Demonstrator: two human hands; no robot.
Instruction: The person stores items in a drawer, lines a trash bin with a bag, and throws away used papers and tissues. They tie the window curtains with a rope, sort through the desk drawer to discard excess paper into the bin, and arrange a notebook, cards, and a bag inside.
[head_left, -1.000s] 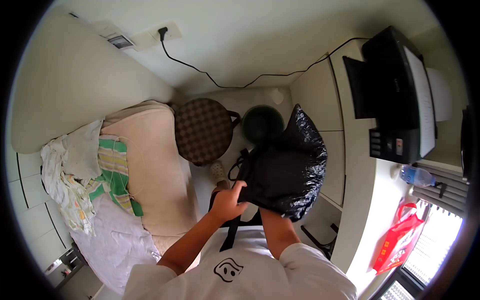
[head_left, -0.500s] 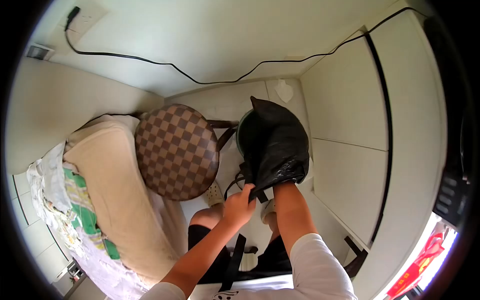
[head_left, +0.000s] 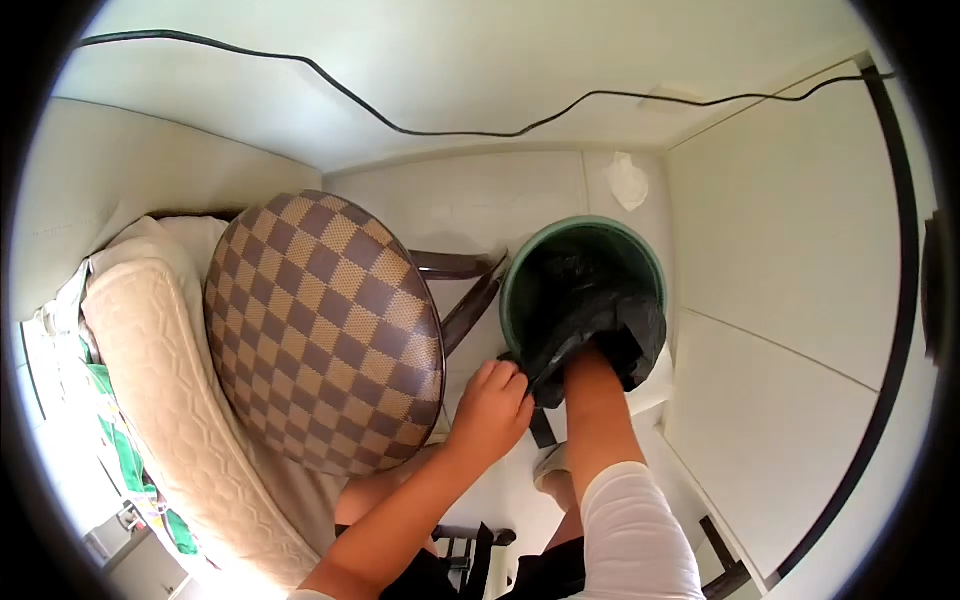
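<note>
A black garbage bag (head_left: 615, 322) partly lines the round green trash can (head_left: 520, 258) and hangs over its near rim. My left hand (head_left: 492, 408) is closed at the bag's left edge, its fingers pinching the plastic beside the rim. My right forearm (head_left: 603, 410) reaches down into the bag's opening, and the black plastic hides the hand and its fingers.
Left of the can stands a stool with a checkered round seat (head_left: 325, 335) and dark legs (head_left: 470, 318). A beige padded cushion (head_left: 170, 390) lies at far left. White cabinet panels (head_left: 780, 240) close the right side. A black cable (head_left: 400, 128) crosses the wall, above a white scrap (head_left: 628, 182) on the floor.
The bag has gone down into the can, baring much of the green rim. My right arm has pushed forward and down with it. The view has moved closer.
</note>
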